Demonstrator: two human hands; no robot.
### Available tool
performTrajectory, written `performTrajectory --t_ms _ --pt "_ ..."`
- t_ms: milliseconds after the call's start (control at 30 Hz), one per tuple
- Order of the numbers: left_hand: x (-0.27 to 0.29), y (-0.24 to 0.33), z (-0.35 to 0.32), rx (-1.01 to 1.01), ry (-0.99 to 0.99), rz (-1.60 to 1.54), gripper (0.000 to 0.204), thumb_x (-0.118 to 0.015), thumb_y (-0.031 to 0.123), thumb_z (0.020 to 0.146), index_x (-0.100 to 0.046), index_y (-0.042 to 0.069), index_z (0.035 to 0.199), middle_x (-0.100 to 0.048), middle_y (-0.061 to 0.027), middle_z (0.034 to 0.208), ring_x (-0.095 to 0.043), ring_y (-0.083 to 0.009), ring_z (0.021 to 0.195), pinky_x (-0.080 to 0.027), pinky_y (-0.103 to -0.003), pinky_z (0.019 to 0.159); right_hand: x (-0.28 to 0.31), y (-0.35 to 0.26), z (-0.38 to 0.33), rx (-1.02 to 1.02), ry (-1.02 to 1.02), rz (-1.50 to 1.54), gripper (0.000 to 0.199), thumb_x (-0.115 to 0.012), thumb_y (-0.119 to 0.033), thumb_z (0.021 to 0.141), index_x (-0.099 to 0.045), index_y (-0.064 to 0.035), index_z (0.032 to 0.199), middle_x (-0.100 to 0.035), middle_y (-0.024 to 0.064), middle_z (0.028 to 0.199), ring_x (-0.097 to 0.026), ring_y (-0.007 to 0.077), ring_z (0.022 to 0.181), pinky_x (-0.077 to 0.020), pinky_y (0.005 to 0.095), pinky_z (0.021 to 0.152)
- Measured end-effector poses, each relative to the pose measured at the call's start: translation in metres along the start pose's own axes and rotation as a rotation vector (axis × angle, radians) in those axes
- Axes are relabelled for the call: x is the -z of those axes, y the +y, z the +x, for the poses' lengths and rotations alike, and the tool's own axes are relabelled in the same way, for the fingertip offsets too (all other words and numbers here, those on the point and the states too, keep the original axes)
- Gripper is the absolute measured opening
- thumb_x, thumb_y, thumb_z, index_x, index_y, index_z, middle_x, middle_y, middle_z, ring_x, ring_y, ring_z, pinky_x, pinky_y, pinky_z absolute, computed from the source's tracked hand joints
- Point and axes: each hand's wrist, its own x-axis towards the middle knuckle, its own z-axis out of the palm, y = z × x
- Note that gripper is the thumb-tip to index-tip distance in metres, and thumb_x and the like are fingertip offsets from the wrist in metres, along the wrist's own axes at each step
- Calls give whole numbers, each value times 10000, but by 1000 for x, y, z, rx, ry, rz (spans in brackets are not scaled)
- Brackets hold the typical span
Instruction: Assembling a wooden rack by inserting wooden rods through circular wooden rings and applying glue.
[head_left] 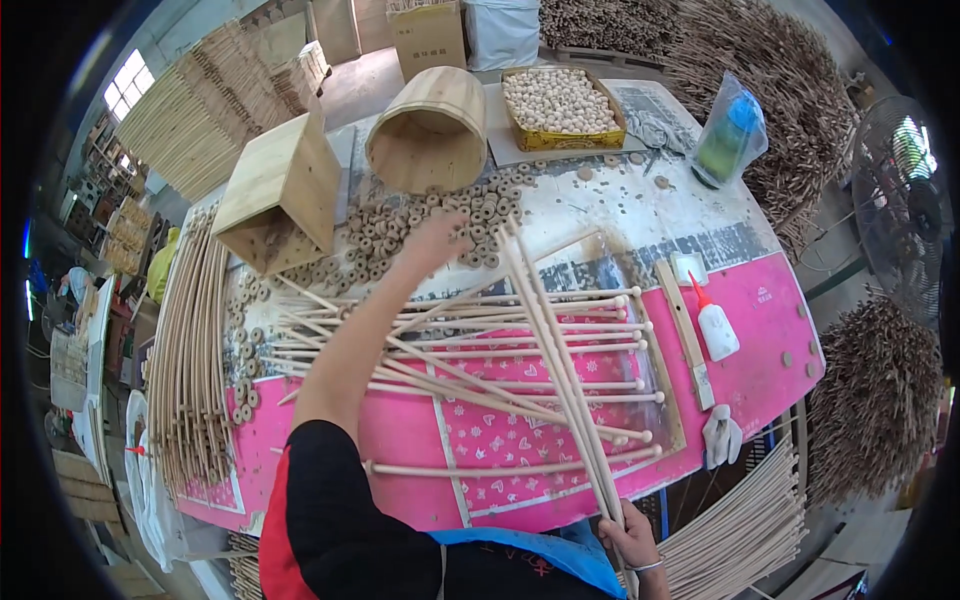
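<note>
The right hand (632, 540) is gripping several long sticks (566, 375) by their near ends; the left hand (440, 240) is hovering over or touching the wooden rings (375, 240) (whether it's pinching one, I can't tell). The sticks are slanting far and leftward, their far tips lying nearer the left hand, just right of it.

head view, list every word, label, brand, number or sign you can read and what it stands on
Printed words are not copied here, only where they stand:
Brown cardboard box: dark printing, small and blurred.
Flat pink table cover: tiny white printing on its right part, too small to read.
Black-and-red fabric shirt: small red marks, unreadable.
</note>
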Motion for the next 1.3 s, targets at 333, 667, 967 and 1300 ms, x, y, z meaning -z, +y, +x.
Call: performTrajectory --t_ms 333,667,967,1300 --pt "-33 40 -10 -93 -6 174 560 -791 501 842 -600 240 1300 -539 -100 1221 -554 -365 1187 -554 -509 896 -18 -16 19 34 86 183 231 -687 -126 996 -629 -11 1188 -659 12 800 -597 73 596 -482 223 539" --pt "-46 52 -28 -221 127 248 439 -782 346 856 -636 209 1246 -573 -107 1205 -591 -362 1119 -586 -450 830 -25 -22 24 72 116 160 274 -663 -132 1013 -620 10 1244 -641 17 779 -596 87 579 -478 224 525" --pt "-51 40 -28 -78 111 128 465 -797 279 842 -595 216 1257 -566 -82 1163 -588 -358 1131 -601 -447 787 -30 -28 27 95 134 184 312 -639 -141 1033 -604 18 1299 -641 30 772 -591 102 564 -468 237 513" --pt "-50 6 -7 -71 145 -329 338 -774 189 848 -665 184 1168 -632 -70 961 -651 -258 876 -535 -398 734 -37 -25 23 130 159 103 173 -671 -142 1017 -594 -21 1114 -632 30 765 -580 92 553 -461 236 489"
